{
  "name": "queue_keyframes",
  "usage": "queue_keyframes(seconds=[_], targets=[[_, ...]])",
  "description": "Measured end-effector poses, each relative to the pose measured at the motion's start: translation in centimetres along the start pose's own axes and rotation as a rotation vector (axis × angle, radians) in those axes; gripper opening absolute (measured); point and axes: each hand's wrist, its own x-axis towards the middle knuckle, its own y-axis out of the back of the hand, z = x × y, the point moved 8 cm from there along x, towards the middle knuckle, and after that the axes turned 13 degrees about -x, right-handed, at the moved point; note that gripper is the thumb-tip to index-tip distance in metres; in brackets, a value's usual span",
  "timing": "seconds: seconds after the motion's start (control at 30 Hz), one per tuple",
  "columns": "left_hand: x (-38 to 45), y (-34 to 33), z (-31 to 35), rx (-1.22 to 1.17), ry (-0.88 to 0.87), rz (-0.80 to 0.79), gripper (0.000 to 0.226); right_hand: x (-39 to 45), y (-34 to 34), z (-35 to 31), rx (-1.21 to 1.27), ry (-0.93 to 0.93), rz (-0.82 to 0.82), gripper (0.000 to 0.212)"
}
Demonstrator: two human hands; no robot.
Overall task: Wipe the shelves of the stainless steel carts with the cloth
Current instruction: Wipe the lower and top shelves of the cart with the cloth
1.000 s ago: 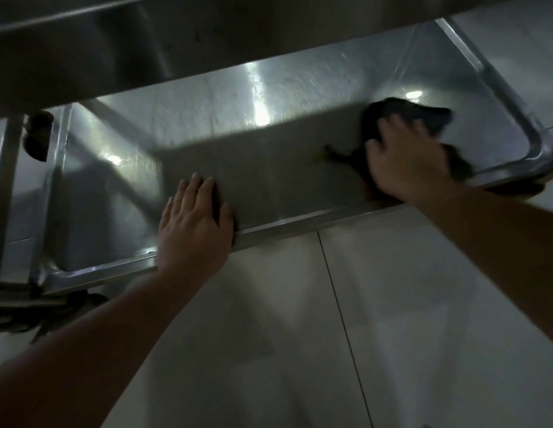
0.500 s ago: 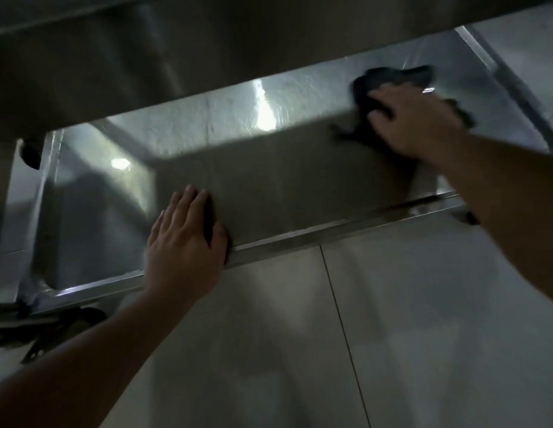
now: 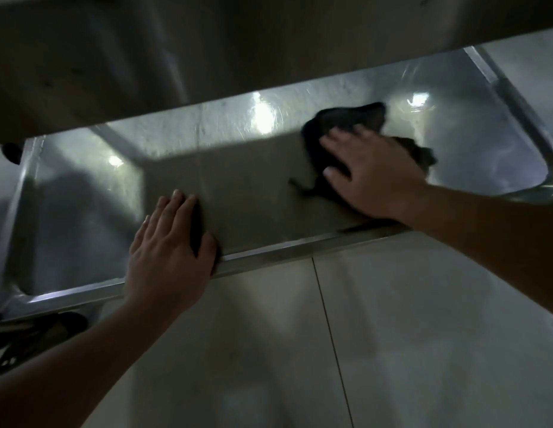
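Cloth (image 3: 346, 125) under right hand (image 3: 374, 177)

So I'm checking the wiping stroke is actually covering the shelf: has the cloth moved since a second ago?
Yes. The cloth under the right hand has slid left along the lower shelf, away from its right rim.

No text, label, brand or number can be read anywhere here, tbh. Nothing is printed on the steel cart shelf (image 3: 238, 186), and nothing legible is seen on the dark cloth (image 3: 346, 118) either.
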Motion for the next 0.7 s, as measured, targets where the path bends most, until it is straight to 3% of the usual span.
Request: queue_keyframes(seconds=[0.07,0.13,0.2,0.27,0.33,0.43,0.53,0.7], targets=[[0.0,0.0,-0.1,0.001,-0.016,0.000,0.077,-0.4,-0.1,-2.7,-0.044,0.239,-0.002,0.073],[0.1,0.1,-0.2,0.004,-0.017,0.004,0.076,0.5,0.2,-0.7,-0.039,0.307,-0.003,0.073],[0.0,0.2,-0.2,0.001,-0.009,0.013,0.076,2.6,0.6,5.1,0.010,0.083,0.028,0.071],[-0.1,0.1,-0.1,0.004,-0.005,0.005,0.076,4.1,0.4,12.4,0.032,-0.275,0.044,0.067],[0.0,0.0,0.0,0.015,0.006,0.007,0.077,5.2,-0.4,16.7,0.039,-0.550,-0.035,0.068],[0.1,0.1,0.2,0.015,0.018,0.015,0.076,7.3,-0.1,13.8,0.092,-0.642,-0.100,0.066],[0.1,0.1,0.3,0.008,0.037,0.018,0.076,9.9,1.4,4.8,0.099,-0.485,-0.049,0.058],[0.2,-0.1,0.4,-0.008,0.045,0.005,0.074,9.6,2.6,-13.6,0.044,0.070,-0.010,0.062]])
